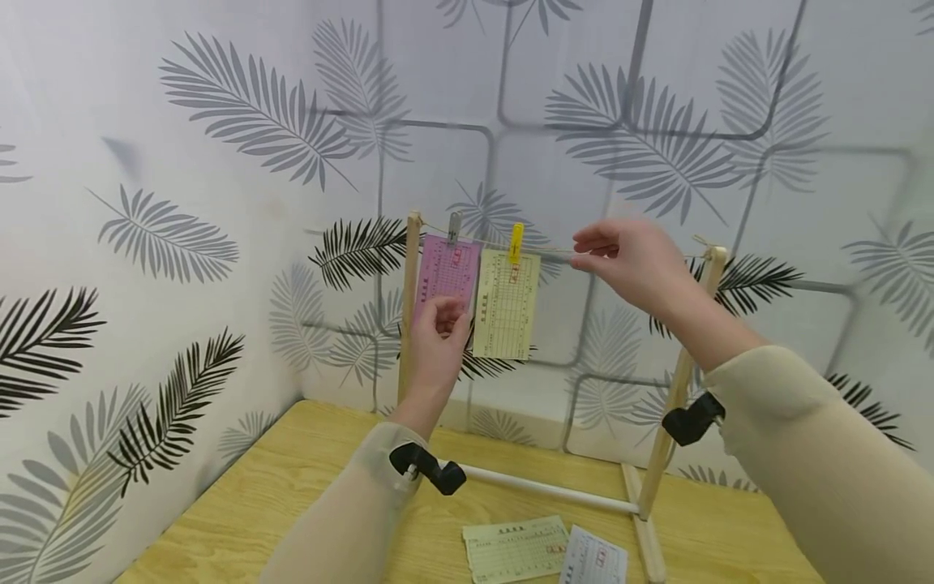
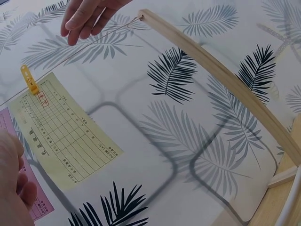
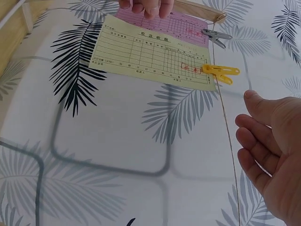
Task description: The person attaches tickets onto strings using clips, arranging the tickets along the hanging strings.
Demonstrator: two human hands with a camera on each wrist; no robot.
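Up at the middle of the head view, the left hand [image 1: 440,324] has its fingers curled on the lower edge of the pink slip [image 1: 447,272], which hangs from a grey clip [image 1: 454,226] on the string [image 1: 558,251] of a small wooden frame [image 1: 409,308]. Just beside it hangs the yellow slip [image 1: 506,304], held by a yellow peg [image 1: 516,242]. The right hand [image 1: 627,264], to the right of centre, sits at the string with fingers loosely bent; I cannot tell whether it pinches the string or only touches it, and it carries no paper or peg. To do this well, I would judge the left hand should steady the pink slip gently without tugging, so the clip keeps its bite, while the right keeps the string taut and level. Low in the frame, on the pale wooden counter [image 1: 277,487], lie another yellow form [image 1: 514,550] and a white slip [image 1: 594,560] beside the frame's foot. The walls all round carry leaf-patterned paper.
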